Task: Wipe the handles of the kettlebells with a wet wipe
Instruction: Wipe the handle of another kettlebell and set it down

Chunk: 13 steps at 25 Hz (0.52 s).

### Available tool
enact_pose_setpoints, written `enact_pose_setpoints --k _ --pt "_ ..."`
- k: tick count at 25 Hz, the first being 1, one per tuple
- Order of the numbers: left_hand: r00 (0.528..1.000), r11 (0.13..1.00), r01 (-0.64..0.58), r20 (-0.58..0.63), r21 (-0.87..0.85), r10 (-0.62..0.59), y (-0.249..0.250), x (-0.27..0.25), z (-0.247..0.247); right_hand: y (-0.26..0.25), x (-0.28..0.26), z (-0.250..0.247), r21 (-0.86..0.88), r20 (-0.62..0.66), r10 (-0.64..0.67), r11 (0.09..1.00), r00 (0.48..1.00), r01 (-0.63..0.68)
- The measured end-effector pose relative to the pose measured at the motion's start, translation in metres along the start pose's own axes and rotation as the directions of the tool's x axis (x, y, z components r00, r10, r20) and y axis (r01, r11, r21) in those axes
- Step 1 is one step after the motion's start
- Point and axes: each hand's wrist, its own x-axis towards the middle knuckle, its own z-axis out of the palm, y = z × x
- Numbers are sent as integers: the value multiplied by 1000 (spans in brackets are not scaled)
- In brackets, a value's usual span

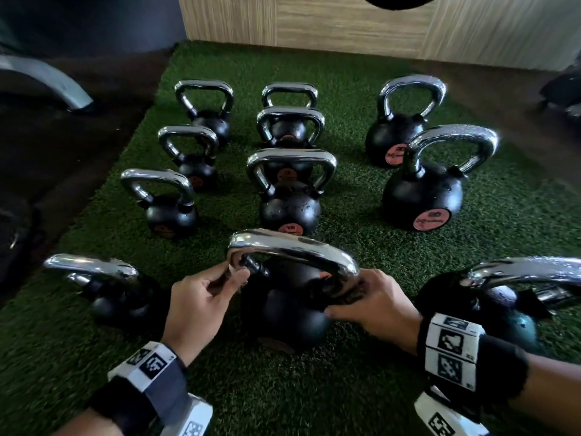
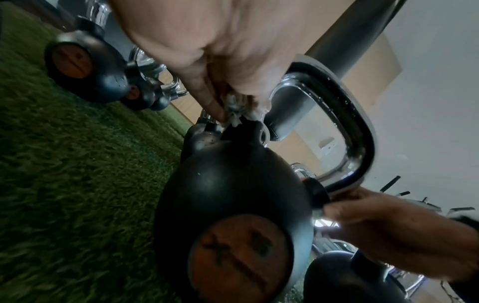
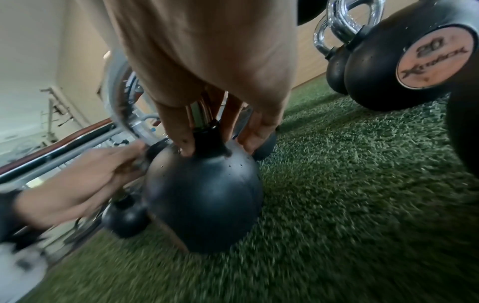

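Observation:
A black kettlebell [image 1: 292, 313] with a chrome handle [image 1: 295, 250] stands on the green turf right in front of me. My left hand [image 1: 204, 297] pinches a crumpled white wet wipe [image 2: 241, 112] against the left foot of that handle, where the chrome meets the black ball. My right hand [image 1: 374, 306] is wrapped round the right foot of the same handle, fingers [image 3: 178, 131] curled on the chrome post and resting on the ball [image 3: 204, 196]. The wipe is mostly hidden by my fingers in the head view.
Several more chrome-handled kettlebells stand in rows behind, one close at the left [image 1: 110, 287] and one close at the right [image 1: 503, 297]. A 20-marked kettlebell [image 3: 404, 57] is beside my right hand. A wooden wall panel [image 1: 345, 23] borders the turf mat [image 1: 345, 388] at the back.

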Motion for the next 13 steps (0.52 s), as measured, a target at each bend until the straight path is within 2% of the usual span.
enact_pose_setpoints --k 2,5,8,10,11,13 --pt "1000 998 5 8 63 -5 6 15 7 -2 -14 -2 -24 11 -109 994 994 110" --pt "997 984 -69 30 163 65 23 44 21 -16 -30 6 -61 76 -241 967 967 246" --pt "985 964 -152 112 219 130 45 66 33 -26 -30 25 -76 163 -377 916 912 393" --pt "966 954 -209 198 214 167 55 71 38 -31 -20 33 -74 202 -390 909 898 411" --pt "959 953 -212 233 216 161 57 73 39 -32 -12 36 -79 169 -388 911 906 405" --pt "951 965 -178 286 191 119 53 78 37 -31 2 45 -90 23 -322 942 946 323"
